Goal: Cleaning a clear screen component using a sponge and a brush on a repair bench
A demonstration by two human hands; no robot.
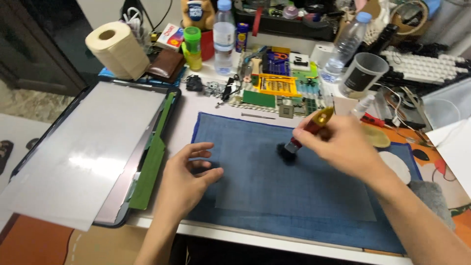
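Note:
A blue work mat (pixel 274 196) covers the middle of the desk. My right hand (pixel 341 145) grips a small brush (pixel 304 133) with a red and yellow handle; its black bristles touch the mat near the centre. My left hand (pixel 189 176) rests at the mat's left edge with its fingers curled and apart, holding nothing that I can see.
A flat display panel (pixel 83 152) under a white sheet lies at left, with green strips (pixel 152 162) beside it. Behind the mat are a yellow bit case (pixel 278 85), circuit boards, water bottles (pixel 224 34), a paper roll (pixel 117 49), a clear cup (pixel 362 73) and a keyboard (pixel 427 66).

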